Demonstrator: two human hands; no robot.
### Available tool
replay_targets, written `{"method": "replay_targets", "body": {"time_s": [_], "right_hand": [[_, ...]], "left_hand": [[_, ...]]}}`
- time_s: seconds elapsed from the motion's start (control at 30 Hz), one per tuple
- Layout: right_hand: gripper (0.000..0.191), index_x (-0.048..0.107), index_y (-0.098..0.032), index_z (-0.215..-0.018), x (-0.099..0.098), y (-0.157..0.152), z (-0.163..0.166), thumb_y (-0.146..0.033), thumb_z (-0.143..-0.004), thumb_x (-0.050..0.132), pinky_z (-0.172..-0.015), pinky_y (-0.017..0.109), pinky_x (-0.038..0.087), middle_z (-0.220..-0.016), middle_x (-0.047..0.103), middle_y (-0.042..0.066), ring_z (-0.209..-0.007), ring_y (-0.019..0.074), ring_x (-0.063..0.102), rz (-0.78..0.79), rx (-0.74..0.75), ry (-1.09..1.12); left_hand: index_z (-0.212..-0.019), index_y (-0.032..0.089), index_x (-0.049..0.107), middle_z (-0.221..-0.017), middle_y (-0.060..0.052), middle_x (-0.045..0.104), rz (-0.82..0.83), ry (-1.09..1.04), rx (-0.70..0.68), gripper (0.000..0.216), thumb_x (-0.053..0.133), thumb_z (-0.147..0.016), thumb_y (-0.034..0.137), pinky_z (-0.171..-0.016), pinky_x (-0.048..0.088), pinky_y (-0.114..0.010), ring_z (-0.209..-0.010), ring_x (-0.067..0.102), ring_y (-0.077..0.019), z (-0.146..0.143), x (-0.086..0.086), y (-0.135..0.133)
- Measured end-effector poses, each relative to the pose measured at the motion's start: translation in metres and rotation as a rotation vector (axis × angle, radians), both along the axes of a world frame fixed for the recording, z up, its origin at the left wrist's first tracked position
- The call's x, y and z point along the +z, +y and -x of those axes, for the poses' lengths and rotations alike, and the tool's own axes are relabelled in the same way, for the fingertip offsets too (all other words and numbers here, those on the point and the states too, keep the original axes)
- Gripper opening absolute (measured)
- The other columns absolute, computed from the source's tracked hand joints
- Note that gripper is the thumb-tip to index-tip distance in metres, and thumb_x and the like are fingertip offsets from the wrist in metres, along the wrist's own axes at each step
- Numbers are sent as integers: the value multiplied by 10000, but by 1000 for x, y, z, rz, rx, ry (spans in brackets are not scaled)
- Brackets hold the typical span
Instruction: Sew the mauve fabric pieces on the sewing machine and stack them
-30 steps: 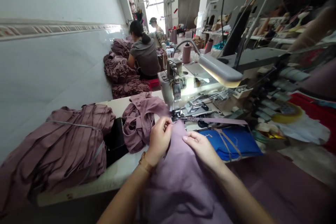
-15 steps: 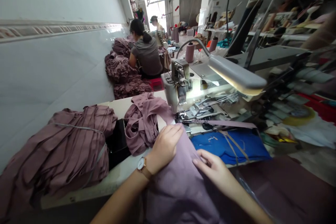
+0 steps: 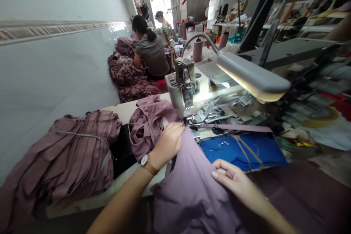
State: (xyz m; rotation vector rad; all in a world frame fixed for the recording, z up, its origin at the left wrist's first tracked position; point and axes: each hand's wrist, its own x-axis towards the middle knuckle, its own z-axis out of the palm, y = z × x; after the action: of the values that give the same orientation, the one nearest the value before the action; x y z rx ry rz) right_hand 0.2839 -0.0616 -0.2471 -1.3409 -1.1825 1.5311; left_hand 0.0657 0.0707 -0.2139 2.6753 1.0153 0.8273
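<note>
My left hand, with a watch on its wrist, is closed on the upper edge of a mauve fabric piece just in front of the sewing machine's presser foot. My right hand grips the same fabric lower down, fingers curled over its right edge. The fabric hangs from the machine towards my lap. A mauve binding strip runs from the right into the foot. The grey sewing machine stands behind, lit by a gooseneck lamp.
A tied bundle of mauve pieces lies at the left on the white table; a loose mauve heap sits beside the machine. Blue cloth lies at the right. Another person sits at a further machine, along the white wall.
My right hand has slid down the fabric towards me and curled onto its edge. My left hand stayed by the presser foot, first pinching, now gripping the fabric.
</note>
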Motion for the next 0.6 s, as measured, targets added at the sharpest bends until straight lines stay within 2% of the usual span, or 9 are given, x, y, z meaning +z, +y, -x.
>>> {"method": "replay_targets", "body": {"time_s": [0.13, 0.2, 0.27, 0.3, 0.33, 0.4, 0.47, 0.53, 0.6], "right_hand": [[271, 547, -206, -735, 3, 12, 0, -446, -792, 658, -600, 243, 383, -657, 444, -49, -637, 151, 458, -53, 8, -55], [252, 558, -201, -717, 6, 16, -1, -417, -785, 669, -649, 256, 406, -699, 485, -33, -696, 168, 488, -107, -6, -74], [248, 563, -200, -714, 9, 19, -3, -407, -776, 683, -685, 266, 421, -735, 516, -21, -735, 180, 505, -139, -9, -50], [253, 562, -200, -711, 10, 18, -3, -410, -774, 689, -684, 266, 423, -736, 519, -21, -732, 178, 506, -143, -7, -20], [263, 558, -201, -709, 10, 18, -4, -416, -770, 696, -665, 261, 420, -723, 513, -25, -710, 170, 500, -134, -4, 24], [295, 544, -204, -702, 10, 15, -4, -443, -759, 709, -586, 241, 392, -656, 478, -45, -614, 142, 460, -76, 13, 143], [330, 534, -206, -703, 11, 13, -2, -468, -729, 733, -523, 227, 350, -599, 459, -61, -533, 118, 418, 10, 48, 269], [351, 544, -202, -709, 14, 14, -1, -476, -692, 762, -518, 227, 350, -599, 499, -53, -520, 117, 438, 60, 107, 341], [347, 587, -189, -720, 19, 14, -4, -483, -679, 768, -549, 239, 385, -651, 562, -25, -569, 139, 498, 45, 205, 316]], "left_hand": [[-1138, 143, 634, -1201, -111, 646, 18, 18, -16, 305, 426, -919, 106, -1043, 449, -420, -1159, 555, -225, 3, 12, 18], [-1137, 134, 633, -1204, -130, 639, 37, -7, 39, 302, 412, -932, 143, -1046, 432, -431, -1164, 550, -239, 4, 22, 2], [-1049, 145, 663, -1099, -135, 666, 161, -70, 159, 290, 404, -953, 235, -987, 449, -440, -1073, 584, -254, 3, 26, -39], [-899, 156, 682, -929, -119, 682, 297, -119, 236, 326, 403, -962, 312, -892, 481, -420, -917, 614, -241, 1, 23, -65], [-794, 166, 680, -808, -99, 673, 545, -138, 238, 408, 411, -958, 426, -800, 495, -386, -792, 612, -220, -3, 16, -93], [-710, 170, 693, -672, -71, 655, 1224, -228, 11, 557, 487, -844, 669, -636, 476, -322, -643, 598, -194, -14, -10, -145], [-796, 200, 737, -741, -95, 683, 1761, -550, -146, 718, 414, -738, 839, -615, 469, -329, -674, 640, -223, -28, -40, -179], [-963, 243, 743, -870, -99, 712, 1967, -991, -126, 734, 459, -681, 858, -653, 489, -344, -750, 670, -241, -38, -57, -192], [-1069, 253, 722, -1028, -96, 717, 1856, -1325, 8, 598, 587, -721, 721, -739, 519, -353, -866, 678, -243, -35, -53, -190]]}}
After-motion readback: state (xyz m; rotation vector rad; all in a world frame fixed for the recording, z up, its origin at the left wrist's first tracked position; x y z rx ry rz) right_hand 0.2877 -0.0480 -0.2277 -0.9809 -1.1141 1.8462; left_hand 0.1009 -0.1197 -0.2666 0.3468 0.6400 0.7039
